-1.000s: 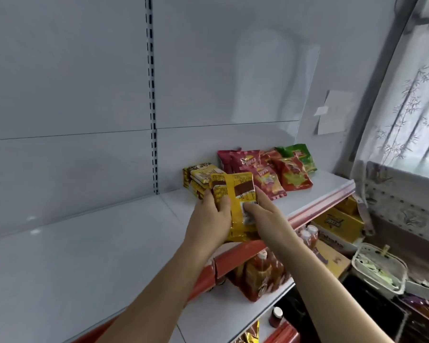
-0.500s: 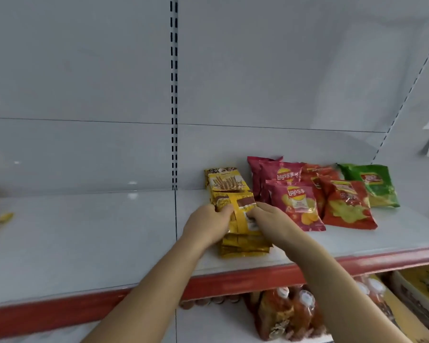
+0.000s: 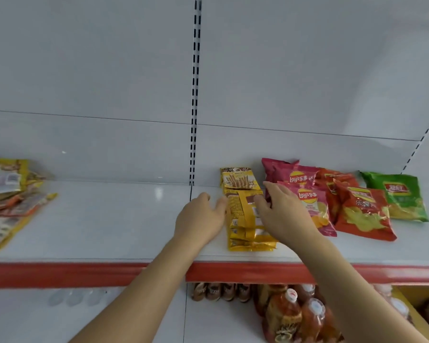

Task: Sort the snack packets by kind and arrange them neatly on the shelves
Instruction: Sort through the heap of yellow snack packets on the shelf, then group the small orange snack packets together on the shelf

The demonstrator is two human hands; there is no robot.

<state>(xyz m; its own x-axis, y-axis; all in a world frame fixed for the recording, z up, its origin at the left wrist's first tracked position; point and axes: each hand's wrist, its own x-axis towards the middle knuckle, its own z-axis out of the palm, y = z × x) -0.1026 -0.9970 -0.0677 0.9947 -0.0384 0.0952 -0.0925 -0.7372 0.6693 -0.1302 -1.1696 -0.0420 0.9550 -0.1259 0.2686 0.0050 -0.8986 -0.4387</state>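
Note:
A row of yellow biscuit-stick packets [image 3: 245,214] lies overlapped on the white shelf [image 3: 124,219], running from the back wall toward the red front edge. My left hand [image 3: 201,216] is open with its fingertips against the row's left side. My right hand [image 3: 282,214] is open on the row's right side, fingers spread over the packets' edge. Right of the row lie pink chip bags [image 3: 307,194], red chip bags [image 3: 362,211] and a green chip bag [image 3: 404,196], all flat.
A loose heap of mixed packets [image 3: 8,201] lies at the shelf's far left. The red shelf lip [image 3: 85,273] runs across the front. Below it stand orange drink bottles [image 3: 297,315] and small brown items [image 3: 221,290].
The yellow packet I held with both hands now lies on the row and both hands have let go, fingers opened at its sides. My view has swung left, showing the heap.

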